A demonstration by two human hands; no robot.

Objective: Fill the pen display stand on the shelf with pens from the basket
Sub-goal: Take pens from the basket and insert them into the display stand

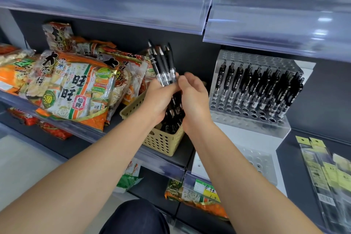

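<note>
Several black pens [163, 62] stand bunched in the left hand [161, 97], says the first observer. Its fingers curl round the clear part of the barrels, and the dark ends fan up and a little to the left above the fist.

And the right hand [195, 95]? asks the second.

It is just beside the left, the first answers, on the right of the bunch. Its fingertips [183, 79] curl in toward the barrels at the height of the left hand's grip. They are blurred, so whether they pinch a pen or only touch the bunch cannot be told.

Where does the bunch sit over the shelf [167, 164]? the second asks.

Right above the beige perforated basket [163, 144], the first replies. More loose pens [173, 114] lie in a dark heap inside it, showing between the two wrists. Both hands hover over its opening.

And the pen display stand [248, 125]?

To the right of the basket, near it, on a white base, says the first. It is clear acrylic with rows of round holes. Upright black pens [256, 85] stand across it, leaning slightly, while the front holes show open. The hand-held bunch is well left of it.

Anything on the other side? the second asks.

Orange and white snack bags [72, 89], stacked on the same shelf to the left of the basket, the first says.
</note>
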